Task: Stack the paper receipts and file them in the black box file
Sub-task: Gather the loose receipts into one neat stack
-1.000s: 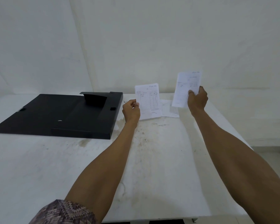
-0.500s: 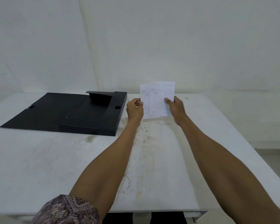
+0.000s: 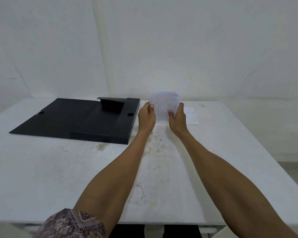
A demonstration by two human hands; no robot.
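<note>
Both hands hold a small stack of white paper receipts [image 3: 164,103] upright above the far middle of the table. My left hand [image 3: 146,117] grips the stack's left edge and my right hand [image 3: 177,117] grips its right edge. The sheets overlap unevenly, the back one sticking up higher. One more receipt [image 3: 191,115] lies flat on the table just right of my right hand. The black box file [image 3: 76,115] lies open and flat at the far left, its lid spread to the left and a flap standing up at its back.
The white table [image 3: 76,177] has brownish stains near its middle. White walls stand close behind it. The table's right edge drops off to a floor at the right.
My right hand carried its receipt left and joined it to the one in my left hand. The two sheets now overlap more, gripped from both sides.
</note>
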